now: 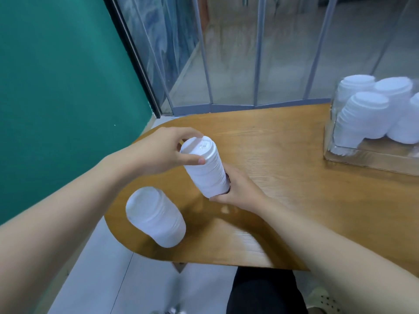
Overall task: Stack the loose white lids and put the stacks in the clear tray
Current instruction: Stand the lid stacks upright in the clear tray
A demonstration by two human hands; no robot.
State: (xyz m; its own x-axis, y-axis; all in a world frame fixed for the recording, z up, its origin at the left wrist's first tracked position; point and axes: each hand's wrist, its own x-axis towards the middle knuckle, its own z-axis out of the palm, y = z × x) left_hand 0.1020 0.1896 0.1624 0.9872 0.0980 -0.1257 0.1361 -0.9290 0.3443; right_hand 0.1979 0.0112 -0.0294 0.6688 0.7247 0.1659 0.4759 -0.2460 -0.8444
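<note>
Two hands hold one tall stack of white lids (pixel 205 169) above the left end of the wooden table (pixel 283 177). The left hand (pixel 163 152) grips the top of the stack, its thumb (pixel 192 160) and fingers (pixel 190 132) curled round the rim of the uppermost lid. The right hand (pixel 238 189) grips the bottom end, fingers wrapped round it from behind and mostly hidden, the thumb lying along the lower edge. The stack leans, its top tilted toward the left hand, and its base seems to be lifted off the wood, though the hand blocks the view there.

A second, shorter stack of lids (pixel 156 217) stands on the table near its rounded near-left edge, just beside the held one and apart from both hands.

At the far right, the clear tray (pixel 362 159) sits on the table, well apart from the hands. Several stacks of lids (pixel 362 116) stand inside it, crowded together; the frame edge cuts some off.

Behind the table are a green wall (pixel 56 75) and glass panels (pixel 238 53). A dark trouser leg (pixel 265 291) shows below the table edge.
</note>
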